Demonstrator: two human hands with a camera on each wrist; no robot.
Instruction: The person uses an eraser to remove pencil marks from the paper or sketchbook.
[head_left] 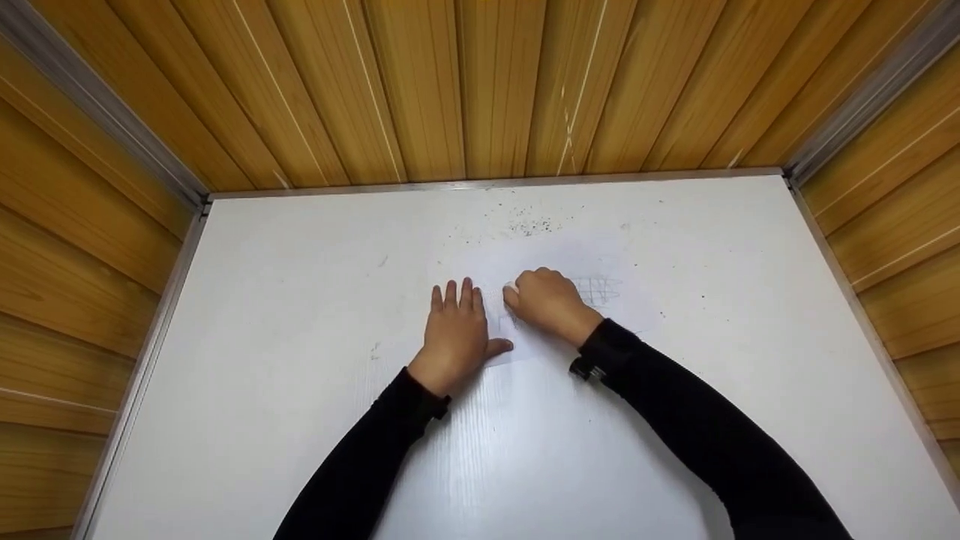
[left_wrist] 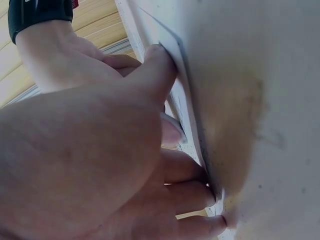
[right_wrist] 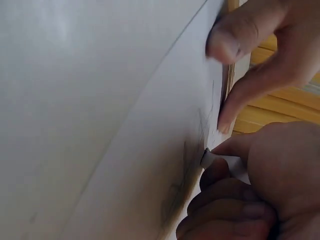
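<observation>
A sheet of white paper (head_left: 600,255) lies on the white table, with a grey pencil grid (head_left: 600,289) near its right side. My left hand (head_left: 456,334) rests flat on the paper's left part, fingers straight and thumb spread toward the right. Beside it, my right hand (head_left: 551,300) pinches a small white eraser (head_left: 511,286) between thumb and curled fingers. In the right wrist view the eraser (right_wrist: 206,158) has a dark-smudged end against the sheet, close to faint pencil lines (right_wrist: 185,165). Most of the eraser is hidden by the fingers.
Dark crumbs (head_left: 532,225) are scattered on the table (head_left: 300,300) beyond the paper, with a few specks to the right. Wood-patterned panels (head_left: 495,90) stand along the back and both sides. A metal strip (head_left: 465,184) edges the table's back.
</observation>
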